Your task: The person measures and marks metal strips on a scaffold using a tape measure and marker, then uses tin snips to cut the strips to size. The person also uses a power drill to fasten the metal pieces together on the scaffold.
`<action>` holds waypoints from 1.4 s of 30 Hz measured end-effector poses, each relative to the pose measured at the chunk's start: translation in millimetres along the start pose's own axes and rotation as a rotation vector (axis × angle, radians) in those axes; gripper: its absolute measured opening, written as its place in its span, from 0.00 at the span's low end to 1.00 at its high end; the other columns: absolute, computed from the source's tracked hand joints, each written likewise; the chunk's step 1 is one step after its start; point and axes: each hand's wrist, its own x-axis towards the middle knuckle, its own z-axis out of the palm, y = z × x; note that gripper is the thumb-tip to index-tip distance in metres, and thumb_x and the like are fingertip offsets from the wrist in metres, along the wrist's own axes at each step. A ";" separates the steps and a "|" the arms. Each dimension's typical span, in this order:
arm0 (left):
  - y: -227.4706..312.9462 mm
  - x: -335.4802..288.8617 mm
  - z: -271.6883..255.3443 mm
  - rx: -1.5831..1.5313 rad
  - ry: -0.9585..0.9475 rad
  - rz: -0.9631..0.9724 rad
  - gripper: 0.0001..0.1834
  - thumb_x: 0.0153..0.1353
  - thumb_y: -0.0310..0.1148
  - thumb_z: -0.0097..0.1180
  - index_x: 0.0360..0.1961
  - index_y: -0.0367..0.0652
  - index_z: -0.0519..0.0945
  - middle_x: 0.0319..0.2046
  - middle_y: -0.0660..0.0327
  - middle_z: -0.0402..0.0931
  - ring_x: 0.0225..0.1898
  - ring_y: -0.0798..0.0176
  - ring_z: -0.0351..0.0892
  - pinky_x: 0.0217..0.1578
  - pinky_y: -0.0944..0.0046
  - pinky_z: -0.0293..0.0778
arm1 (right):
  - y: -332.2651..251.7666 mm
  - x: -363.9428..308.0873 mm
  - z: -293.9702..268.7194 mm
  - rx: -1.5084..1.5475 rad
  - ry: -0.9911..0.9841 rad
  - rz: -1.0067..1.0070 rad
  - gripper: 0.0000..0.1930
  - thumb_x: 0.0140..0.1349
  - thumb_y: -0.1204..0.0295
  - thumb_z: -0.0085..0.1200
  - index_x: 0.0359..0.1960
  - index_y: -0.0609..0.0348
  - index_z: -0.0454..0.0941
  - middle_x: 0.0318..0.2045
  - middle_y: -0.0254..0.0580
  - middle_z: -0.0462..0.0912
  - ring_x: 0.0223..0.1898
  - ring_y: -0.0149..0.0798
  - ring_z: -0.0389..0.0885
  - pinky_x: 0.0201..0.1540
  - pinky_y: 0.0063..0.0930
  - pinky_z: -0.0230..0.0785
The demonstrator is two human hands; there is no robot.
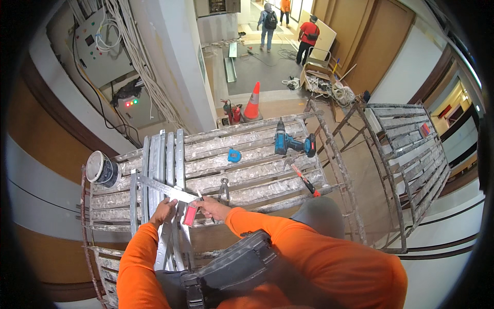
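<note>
Slatted platform [272,169]; metal square [160,187] slants, pointing forward-left.

- One flat metal rule [163,189]
- One slim pen-like tool [200,194]
- Several silver metal channels [154,159], too overlapped to count surely
- One cordless drill [280,140]
- One blue tape measure [234,155]
- One pair of pincers [224,182]
- One red-handled hammer [307,184]
- One bucket [106,171]
- At least two slatted scaffold platforms [206,149] [406,131]
- One traffic cone [251,105]
- Three other people [268,23] [309,36] [285,7]
- Two grey electrical boxes [103,56] [144,110]
- One cardboard box [318,67]
</note>
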 end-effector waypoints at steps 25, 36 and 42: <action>26.9 -22.6 13.5 0.031 0.050 0.011 0.20 0.65 0.44 0.66 0.47 0.37 0.84 0.37 0.61 0.80 0.37 0.63 0.76 0.39 0.63 0.68 | 0.0 -3.2 35.9 0.003 0.096 -0.027 0.20 0.63 0.58 0.69 0.44 0.52 0.70 0.27 0.28 0.72 0.14 0.23 0.57 0.12 0.20 0.46; 48.9 -39.0 16.8 -0.115 0.006 -0.039 0.16 0.65 0.42 0.68 0.41 0.38 0.83 0.30 0.65 0.78 0.28 0.71 0.71 0.30 0.67 0.68 | 4.2 -1.9 51.2 -0.005 0.137 0.029 0.19 0.63 0.58 0.69 0.41 0.51 0.70 0.25 0.25 0.67 0.14 0.22 0.58 0.12 0.20 0.47; 34.4 -34.0 16.7 -0.090 0.068 0.056 0.21 0.64 0.50 0.67 0.36 0.40 0.83 0.21 0.69 0.71 0.20 0.73 0.62 0.20 0.67 0.55 | 7.5 0.6 53.4 0.018 0.136 0.044 0.18 0.64 0.60 0.69 0.42 0.51 0.70 0.27 0.26 0.70 0.15 0.22 0.59 0.12 0.20 0.48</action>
